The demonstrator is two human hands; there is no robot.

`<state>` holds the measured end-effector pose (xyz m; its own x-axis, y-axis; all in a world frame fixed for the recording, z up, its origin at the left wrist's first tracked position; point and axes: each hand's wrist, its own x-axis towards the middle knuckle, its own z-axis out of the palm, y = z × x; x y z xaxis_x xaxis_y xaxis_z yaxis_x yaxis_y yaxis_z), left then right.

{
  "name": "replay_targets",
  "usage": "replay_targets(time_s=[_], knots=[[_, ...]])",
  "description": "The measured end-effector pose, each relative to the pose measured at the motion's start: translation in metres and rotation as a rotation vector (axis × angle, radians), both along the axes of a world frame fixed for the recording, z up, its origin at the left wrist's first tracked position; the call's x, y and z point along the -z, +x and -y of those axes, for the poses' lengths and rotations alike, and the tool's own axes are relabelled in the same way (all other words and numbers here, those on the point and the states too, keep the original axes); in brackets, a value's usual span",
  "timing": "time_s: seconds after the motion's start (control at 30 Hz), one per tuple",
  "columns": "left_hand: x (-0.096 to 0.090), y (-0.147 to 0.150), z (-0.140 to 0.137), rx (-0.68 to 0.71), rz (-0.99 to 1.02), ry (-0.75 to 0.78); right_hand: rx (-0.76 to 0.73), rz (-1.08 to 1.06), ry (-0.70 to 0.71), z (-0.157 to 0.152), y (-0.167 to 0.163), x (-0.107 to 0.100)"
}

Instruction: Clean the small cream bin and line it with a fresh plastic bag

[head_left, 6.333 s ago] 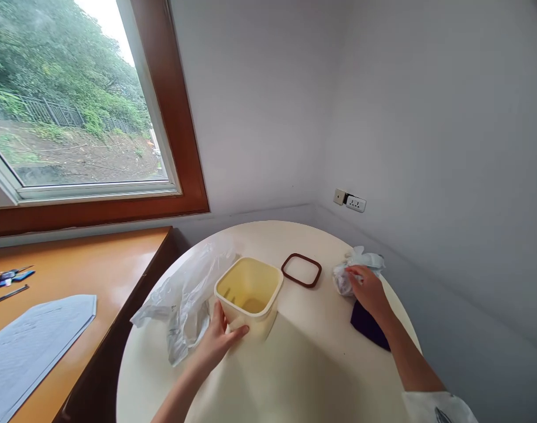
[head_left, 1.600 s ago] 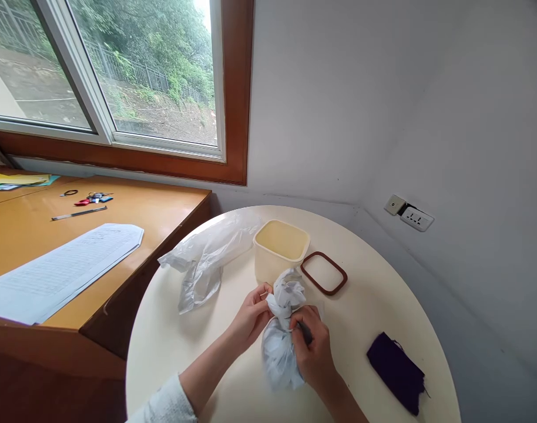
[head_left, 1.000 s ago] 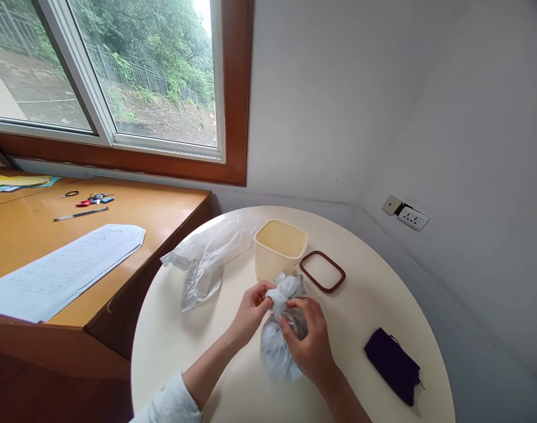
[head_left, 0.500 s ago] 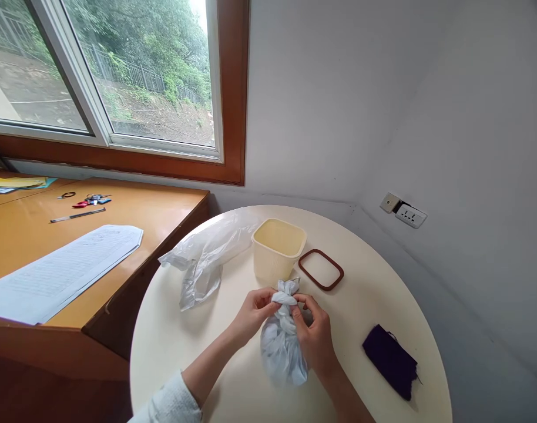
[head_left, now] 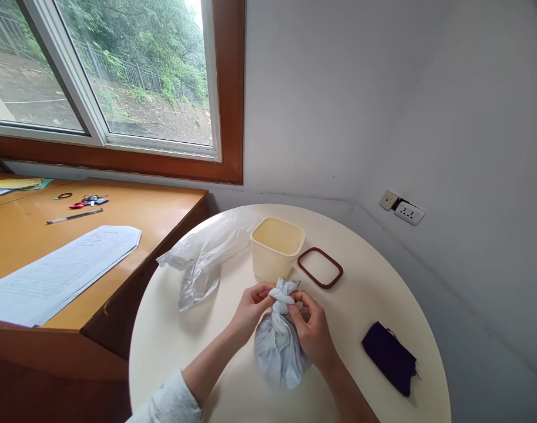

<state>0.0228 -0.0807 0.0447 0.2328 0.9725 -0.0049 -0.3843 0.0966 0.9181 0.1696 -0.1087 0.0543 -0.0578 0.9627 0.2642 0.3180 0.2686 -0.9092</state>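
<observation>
Between my hands is a pale, whitish plastic bag [head_left: 279, 352], full and rounded below, with its neck twisted and knotted. My left hand [head_left: 253, 308] pinches the knot from the left. From the right, my right hand [head_left: 311, 326] grips the same knotted neck between thumb and fingers. Just behind the knot stands a cream plastic bin [head_left: 272, 258], open at the top. A dark red rectangular rim frame [head_left: 340, 274] lies flat to the right of the bin. What the bag holds cannot be made out.
A clear crumpled plastic bag [head_left: 202, 270] lies at the left of the round white table [head_left: 163, 358]. On the right is a folded dark purple cloth [head_left: 389, 358]. The wooden desk [head_left: 158, 202] at left bears papers [head_left: 70, 270], a pen [head_left: 74, 217] and keys [head_left: 91, 201].
The bag's rounded lower part has swung slightly left, and its knot has shifted a little in my fingers. Both hands keep their grip. The whole view has moved slightly.
</observation>
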Motion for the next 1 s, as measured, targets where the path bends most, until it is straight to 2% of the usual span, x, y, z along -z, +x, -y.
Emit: replay_targets(time_s=[0.13, 0.27, 0.5, 0.8, 1.0], knots=[[-0.001, -0.003, 0.002, 0.125, 0.163, -0.112, 0.085, 0.119, 0.037, 0.003, 0.000, 0.000], [-0.003, -0.007, 0.003, 0.251, 0.273, -0.143, 0.102, 0.140, 0.047, 0.006, 0.000, -0.002], [-0.008, -0.012, 0.004, 0.394, 0.269, -0.152, 0.082, 0.083, 0.026, 0.009, -0.002, -0.004], [-0.002, -0.003, -0.002, 0.146, 0.035, -0.073, -0.061, -0.255, -0.093, -0.003, 0.001, 0.002], [-0.001, -0.004, -0.003, 0.107, -0.085, -0.046, -0.191, -0.289, -0.132, -0.002, 0.001, 0.001]])
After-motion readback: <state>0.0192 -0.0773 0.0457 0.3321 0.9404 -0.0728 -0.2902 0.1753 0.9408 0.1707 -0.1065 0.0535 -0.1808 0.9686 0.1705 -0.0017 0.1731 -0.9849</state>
